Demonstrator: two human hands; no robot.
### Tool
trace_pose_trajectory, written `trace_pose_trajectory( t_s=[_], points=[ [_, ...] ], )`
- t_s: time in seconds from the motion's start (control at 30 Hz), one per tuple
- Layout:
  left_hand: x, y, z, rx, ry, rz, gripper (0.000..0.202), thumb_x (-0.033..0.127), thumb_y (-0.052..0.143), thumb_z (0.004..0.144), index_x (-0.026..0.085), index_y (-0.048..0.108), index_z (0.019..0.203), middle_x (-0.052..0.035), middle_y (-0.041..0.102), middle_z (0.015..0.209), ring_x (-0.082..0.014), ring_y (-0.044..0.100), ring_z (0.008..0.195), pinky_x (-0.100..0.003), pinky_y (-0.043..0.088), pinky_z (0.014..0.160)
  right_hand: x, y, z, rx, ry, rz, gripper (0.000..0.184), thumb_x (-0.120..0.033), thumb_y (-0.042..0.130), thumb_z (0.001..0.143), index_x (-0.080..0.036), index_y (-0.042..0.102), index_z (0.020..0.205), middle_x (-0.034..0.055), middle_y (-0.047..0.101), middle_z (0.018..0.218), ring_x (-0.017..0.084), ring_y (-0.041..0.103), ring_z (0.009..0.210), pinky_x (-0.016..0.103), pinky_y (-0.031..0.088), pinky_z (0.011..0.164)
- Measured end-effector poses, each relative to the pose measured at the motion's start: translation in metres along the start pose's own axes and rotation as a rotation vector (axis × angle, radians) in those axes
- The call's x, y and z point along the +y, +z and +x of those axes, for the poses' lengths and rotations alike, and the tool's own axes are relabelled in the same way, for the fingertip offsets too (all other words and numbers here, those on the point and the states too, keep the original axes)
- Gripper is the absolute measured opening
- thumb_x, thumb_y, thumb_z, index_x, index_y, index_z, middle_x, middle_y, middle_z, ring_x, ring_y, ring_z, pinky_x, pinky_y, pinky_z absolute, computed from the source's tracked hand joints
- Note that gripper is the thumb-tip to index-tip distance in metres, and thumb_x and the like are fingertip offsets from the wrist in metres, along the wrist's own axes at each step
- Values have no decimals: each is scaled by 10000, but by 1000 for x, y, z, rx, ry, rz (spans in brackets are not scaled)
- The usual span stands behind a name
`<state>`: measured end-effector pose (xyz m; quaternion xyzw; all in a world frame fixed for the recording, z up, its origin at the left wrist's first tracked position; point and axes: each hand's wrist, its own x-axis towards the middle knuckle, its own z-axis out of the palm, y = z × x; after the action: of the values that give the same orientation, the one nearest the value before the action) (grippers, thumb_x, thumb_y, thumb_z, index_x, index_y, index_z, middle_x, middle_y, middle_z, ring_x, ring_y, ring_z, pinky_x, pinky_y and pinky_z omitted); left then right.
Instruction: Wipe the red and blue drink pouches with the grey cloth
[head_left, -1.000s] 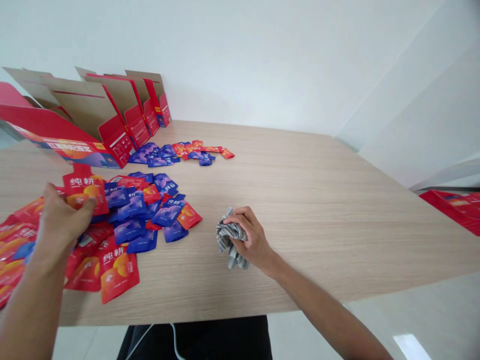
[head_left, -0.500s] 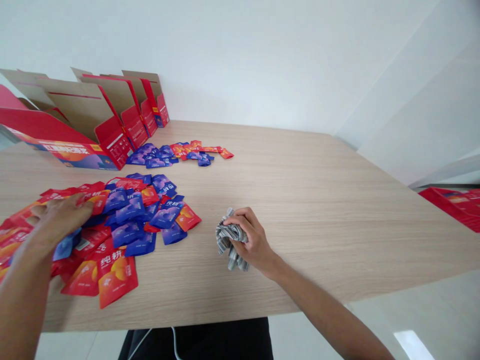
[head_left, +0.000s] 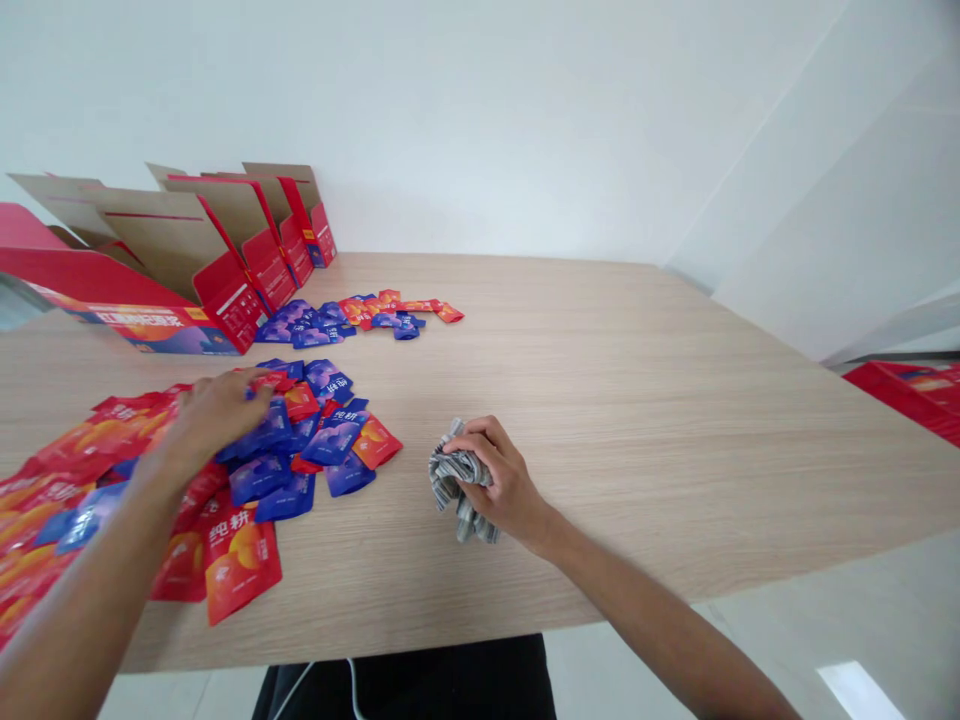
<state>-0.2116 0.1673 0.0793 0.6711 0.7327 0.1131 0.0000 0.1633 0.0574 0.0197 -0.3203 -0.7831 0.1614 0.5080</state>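
Note:
My left hand (head_left: 217, 408) lies palm down on a heap of red and blue packets (head_left: 300, 440) at the left of the wooden table (head_left: 600, 400), fingers stretched over the blue ones. A large red packet (head_left: 240, 555) lies at the heap's near edge. My right hand (head_left: 499, 478) rests on the table's middle, fingers closed round a crumpled grey striped cloth (head_left: 454, 480). The cloth touches the tabletop.
Open red cardboard boxes (head_left: 217, 250) with raised brown flaps stand in a row at the back left. A smaller scatter of packets (head_left: 352, 315) lies in front of them. More red boxes (head_left: 915, 395) show beyond the table's right edge. A white wall stands behind.
My left hand put down the red packet it held and slid rightward across the heap onto the blue packets. The right hand and cloth stayed put.

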Motion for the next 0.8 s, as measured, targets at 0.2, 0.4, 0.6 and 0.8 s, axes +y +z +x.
trace_pose_trajectory(
  t_s=[0.2, 0.4, 0.6, 0.8],
  points=[
    [112, 77, 45, -158, 390, -4, 503, 249, 502, 943, 130, 595, 1422, -145, 614, 1461, -280, 516, 1380, -424, 340, 1204, 8, 1, 1, -31, 16, -12, 288, -130, 607, 924, -258, 656, 1178, 66, 564, 1082, 230, 621, 1047, 404, 585, 930],
    [177, 118, 104, -106, 395, -17, 556, 370, 657, 963, 195, 524, 1474, -157, 466, 1583, -359, 476, 1418, -617, 408, 1141, 21, 5, 0, -76, 22, -18, 330, -62, 668, 853, -230, 669, 1137, 67, 570, 1085, 226, 623, 1077, 388, 580, 940],
    [187, 136, 131, -51, 316, -19, 466, 371, 666, 968, 193, 588, 1391, -136, 576, 1459, -313, 600, 1275, -571, 516, 1048, 23, 2, 0, -119, 21, -85, 420, -27, 665, 809, -243, 665, 1169, 69, 569, 1093, 232, 624, 1081, 390, 581, 945],
    [188, 147, 126, -53, 294, -14, 499, 385, 657, 971, 201, 565, 1426, -141, 537, 1511, -332, 559, 1334, -599, 478, 1088, 22, 1, 0, -108, 3, -80, 456, -17, 657, 807, -263, 652, 1191, 77, 588, 1110, 242, 603, 1086, 395, 575, 955]
  ],
)
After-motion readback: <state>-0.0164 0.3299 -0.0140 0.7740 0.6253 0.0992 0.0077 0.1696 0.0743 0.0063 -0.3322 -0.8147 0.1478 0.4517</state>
